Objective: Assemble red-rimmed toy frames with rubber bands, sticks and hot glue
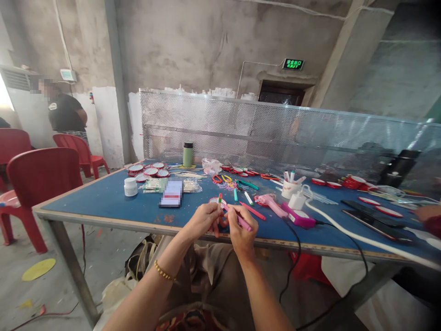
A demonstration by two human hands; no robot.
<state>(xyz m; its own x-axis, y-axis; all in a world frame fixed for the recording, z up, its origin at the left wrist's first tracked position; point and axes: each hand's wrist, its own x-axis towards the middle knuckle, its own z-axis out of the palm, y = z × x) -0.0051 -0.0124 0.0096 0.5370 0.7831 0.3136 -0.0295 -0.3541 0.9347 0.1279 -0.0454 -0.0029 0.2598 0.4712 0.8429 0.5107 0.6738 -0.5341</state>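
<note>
My left hand (206, 219) is closed around a thin, pale stick (219, 200) that stands upright, with red and green on its upper end. A pink marker (244, 224) is gripped in my right hand (245, 234) like a pen, its front end toward the stick. Both hands are close together over the table's front edge. Just behind them lies a round white disc with a red rim (215, 200), partly hidden by the fingers. Beyond it are a red marker (255, 211), a teal marker (235, 195) and a white marker with a green end (248, 198).
On the blue table (113, 202) are a phone (171, 193), a white jar (130, 187), a green bottle (188, 155), a pink glue gun (272, 204), a pen cup (290, 189) and a purple power strip (299, 218) with cables. Another person's hand (427, 214) is at far right.
</note>
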